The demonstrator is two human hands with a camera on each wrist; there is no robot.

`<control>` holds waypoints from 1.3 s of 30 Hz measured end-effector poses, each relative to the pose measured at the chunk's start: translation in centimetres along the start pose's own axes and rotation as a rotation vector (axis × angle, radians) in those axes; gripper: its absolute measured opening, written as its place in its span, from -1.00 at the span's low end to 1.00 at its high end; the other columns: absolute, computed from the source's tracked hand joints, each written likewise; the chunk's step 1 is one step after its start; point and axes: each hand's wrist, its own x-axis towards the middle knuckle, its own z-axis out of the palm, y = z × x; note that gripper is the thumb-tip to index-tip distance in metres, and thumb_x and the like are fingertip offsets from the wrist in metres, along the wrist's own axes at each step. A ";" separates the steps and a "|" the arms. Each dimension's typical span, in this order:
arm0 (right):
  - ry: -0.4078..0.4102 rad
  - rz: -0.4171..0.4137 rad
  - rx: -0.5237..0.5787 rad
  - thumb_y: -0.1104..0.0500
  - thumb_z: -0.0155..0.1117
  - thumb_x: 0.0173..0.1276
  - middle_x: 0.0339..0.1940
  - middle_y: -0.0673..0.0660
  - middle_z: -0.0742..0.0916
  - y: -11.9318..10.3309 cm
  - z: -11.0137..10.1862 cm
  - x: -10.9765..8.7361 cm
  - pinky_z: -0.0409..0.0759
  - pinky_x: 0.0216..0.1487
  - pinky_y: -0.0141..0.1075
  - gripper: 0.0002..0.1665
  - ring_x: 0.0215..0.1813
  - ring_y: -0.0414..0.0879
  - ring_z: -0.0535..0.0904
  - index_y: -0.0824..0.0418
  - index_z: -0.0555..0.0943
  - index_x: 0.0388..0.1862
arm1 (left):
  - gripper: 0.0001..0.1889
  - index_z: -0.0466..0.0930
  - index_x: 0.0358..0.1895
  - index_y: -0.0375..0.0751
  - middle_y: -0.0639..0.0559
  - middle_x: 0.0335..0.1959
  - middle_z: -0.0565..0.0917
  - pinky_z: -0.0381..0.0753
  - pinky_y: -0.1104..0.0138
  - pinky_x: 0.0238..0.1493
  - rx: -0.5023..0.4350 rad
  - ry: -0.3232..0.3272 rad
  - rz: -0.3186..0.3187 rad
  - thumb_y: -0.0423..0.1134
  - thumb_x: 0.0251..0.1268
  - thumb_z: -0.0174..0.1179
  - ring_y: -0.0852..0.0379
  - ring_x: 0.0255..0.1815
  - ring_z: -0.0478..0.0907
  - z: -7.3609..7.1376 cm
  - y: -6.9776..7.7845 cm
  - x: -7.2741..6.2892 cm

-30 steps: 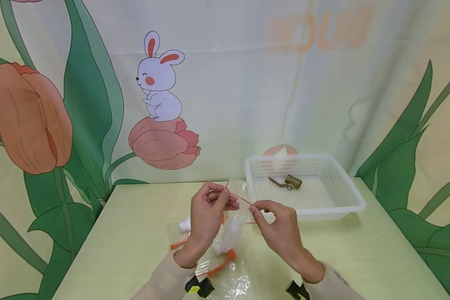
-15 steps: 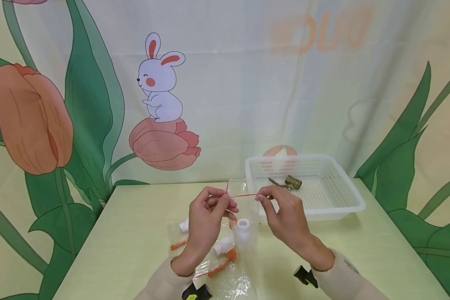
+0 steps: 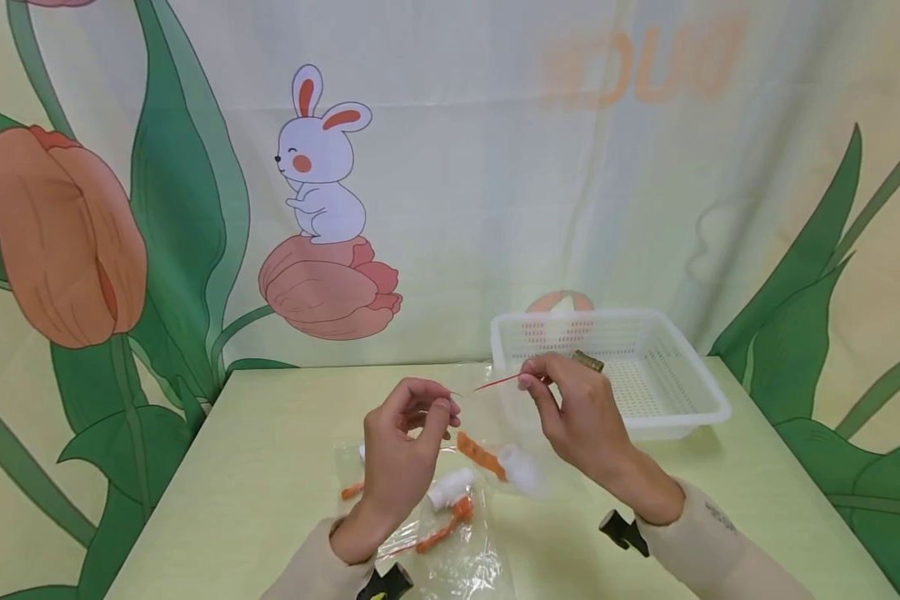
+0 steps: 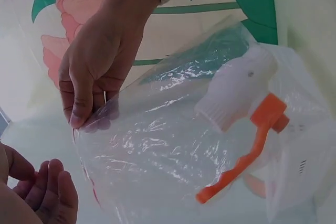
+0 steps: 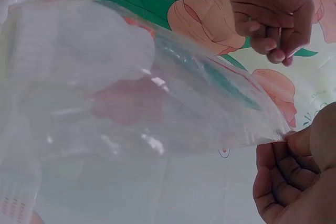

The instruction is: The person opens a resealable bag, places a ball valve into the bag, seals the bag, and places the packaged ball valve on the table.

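Observation:
My right hand point(image 3: 577, 417) pinches the red-lined zip edge of a clear plastic bag point(image 4: 157, 145) at one corner. Inside the bag hangs a white plastic ball valve point(image 4: 236, 87) with an orange lever handle point(image 4: 244, 161). To the left, my left hand point(image 3: 405, 442) is held just apart from the bag's edge, its fingers loosely bent; I see nothing held in it. Below the hands lie more bagged white ball valves point(image 3: 452, 489), one with its orange handle point(image 3: 446, 531) showing. The left hand partly hides another bagged valve.
Behind the right hand stands a white perforated basket point(image 3: 690, 392) at the table's back edge. A brass-coloured fitting point(image 3: 587, 361) lies in it, partly covered by the hand. A printed curtain point(image 3: 450, 208) hangs behind the table point(image 3: 255, 475).
My left hand has let go of the bag's red edge and drawn slightly left. The right hand has moved up and right with the bag, and the valve inside has swung right.

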 end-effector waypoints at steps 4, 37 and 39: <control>-0.007 -0.038 -0.005 0.08 0.18 0.46 -0.46 0.04 0.68 0.3 -0.4 0.3 0.50 -0.37 -0.33 -0.74 -0.41 -0.15 0.60 0.25 0.59 -0.33 | -0.86 0.61 -0.24 -0.26 0.00 -0.43 0.70 0.63 0.43 -0.39 0.154 -0.021 0.243 -0.52 0.24 0.13 0.20 -0.45 0.63 -0.5 0.6 0.6; -0.068 -0.161 -0.074 0.03 0.07 0.52 -0.44 0.05 0.70 -0.2 -1.0 1.4 0.57 -0.32 -0.27 -0.65 -0.40 -0.09 0.59 0.25 0.61 -0.33 | -0.95 0.71 -0.24 -0.16 0.10 -0.33 0.73 0.66 0.34 -0.12 0.358 -0.487 0.173 -0.33 0.28 0.29 0.25 -0.29 0.64 0.8 1.8 4.8; -0.072 -0.163 -0.076 0.08 0.13 0.50 -0.43 0.06 0.70 -0.3 -1.0 1.3 0.57 -0.31 -0.27 -0.71 -0.38 -0.10 0.59 0.25 0.61 -0.33 | -0.95 0.71 -0.24 -0.16 0.11 -0.34 0.73 0.66 0.31 -0.12 0.354 -0.491 0.157 -0.33 0.28 0.29 0.26 -0.29 0.63 0.9 1.7 4.8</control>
